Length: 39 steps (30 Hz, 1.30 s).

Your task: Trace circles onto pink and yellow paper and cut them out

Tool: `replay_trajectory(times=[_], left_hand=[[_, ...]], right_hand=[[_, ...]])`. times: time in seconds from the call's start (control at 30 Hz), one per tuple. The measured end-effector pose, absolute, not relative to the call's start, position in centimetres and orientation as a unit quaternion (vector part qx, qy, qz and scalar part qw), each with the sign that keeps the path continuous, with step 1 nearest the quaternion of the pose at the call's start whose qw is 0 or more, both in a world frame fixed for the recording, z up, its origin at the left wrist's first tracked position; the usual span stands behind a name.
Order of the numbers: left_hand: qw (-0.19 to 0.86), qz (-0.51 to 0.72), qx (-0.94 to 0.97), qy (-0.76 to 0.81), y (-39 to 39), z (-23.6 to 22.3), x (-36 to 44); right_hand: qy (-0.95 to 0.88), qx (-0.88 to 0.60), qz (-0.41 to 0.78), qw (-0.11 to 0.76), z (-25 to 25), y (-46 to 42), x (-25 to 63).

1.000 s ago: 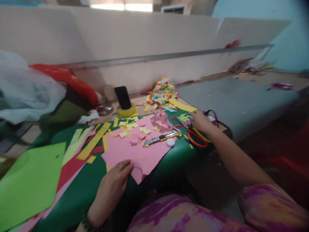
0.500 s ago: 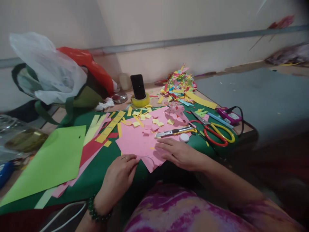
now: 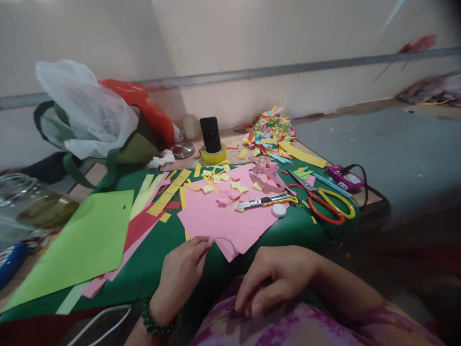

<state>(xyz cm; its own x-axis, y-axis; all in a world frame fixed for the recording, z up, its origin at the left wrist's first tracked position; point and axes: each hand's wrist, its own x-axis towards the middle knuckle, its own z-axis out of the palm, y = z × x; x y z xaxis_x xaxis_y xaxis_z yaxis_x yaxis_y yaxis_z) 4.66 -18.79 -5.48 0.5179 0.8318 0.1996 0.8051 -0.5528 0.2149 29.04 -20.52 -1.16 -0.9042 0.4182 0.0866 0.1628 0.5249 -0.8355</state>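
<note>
My left hand, with a ring and a green bead bracelet, is closed with thumb and fingers pinching the near left edge of the pink paper. A thin grey curved line runs from its fingertips across the paper's near corner; I cannot tell whether it is drawn or a wire. My right hand hangs above my lap, fingers loosely bent and apart from the thumb, nothing visible in it. On the pink paper lie small yellow and pink paper pieces, a utility knife and a white round cap.
Scissors with red and yellow handles lie at right, by a purple device. Behind are a pink glue gun, a phone on a tape roll and a paper-scrap heap. Green paper and a bag are left.
My right hand has drawn back from the pink paper toward me and now hangs above my lap. My left hand stays at the paper's edge. The view has shifted slightly.
</note>
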Motion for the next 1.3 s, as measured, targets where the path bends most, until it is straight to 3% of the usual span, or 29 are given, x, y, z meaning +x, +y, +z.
replay_trajectory(times=[0.1,0.2,0.3,0.47,0.57,0.63,0.77,0.9,1.07,1.17,1.3], left_hand=[[0.053,0.121,0.868,0.479,-18.8,-5.1,5.0],[0.050,0.095,0.864,0.491,-18.9,-4.6,5.5],[0.039,0.064,0.862,0.502,-19.1,-4.1,6.0],[0.037,0.047,0.854,0.517,-19.3,-3.6,6.2],[0.038,0.068,0.864,0.497,-19.3,-3.8,5.9],[0.035,0.081,0.874,0.478,-19.4,-4.1,5.6],[-0.003,0.097,0.884,0.458,-19.1,-4.2,5.0],[-0.068,0.101,0.884,0.452,-17.7,-3.6,4.0],[-0.118,0.121,0.890,0.423,-17.1,-3.3,4.7],[-0.110,0.192,0.903,0.369,-18.6,-3.3,7.0],[-0.059,0.186,0.923,0.332,-20.0,-4.3,10.2]], right_hand=[[-0.853,-0.362,0.318,0.200,-1.4,-19.9,29.3],[-0.822,-0.523,0.174,0.143,-2.3,-18.0,28.8],[-0.831,-0.517,0.186,0.090,-3.3,-16.7,27.4],[-0.818,-0.519,0.235,0.078,-2.9,-17.3,26.7],[-0.870,-0.316,0.374,0.055,-1.7,-18.9,28.3],[-0.866,-0.223,0.434,0.109,-1.4,-19.8,29.8],[-0.842,-0.380,0.281,0.260,-3.2,-19.8,31.9],[-0.832,-0.464,0.109,0.283,-6.3,-19.0,32.7],[-0.831,-0.452,0.050,0.322,-7.1,-19.2,33.1],[-0.837,-0.459,0.019,0.299,-6.4,-19.3,33.2],[-0.841,-0.506,0.012,0.190,-6.1,-18.8,33.1]])
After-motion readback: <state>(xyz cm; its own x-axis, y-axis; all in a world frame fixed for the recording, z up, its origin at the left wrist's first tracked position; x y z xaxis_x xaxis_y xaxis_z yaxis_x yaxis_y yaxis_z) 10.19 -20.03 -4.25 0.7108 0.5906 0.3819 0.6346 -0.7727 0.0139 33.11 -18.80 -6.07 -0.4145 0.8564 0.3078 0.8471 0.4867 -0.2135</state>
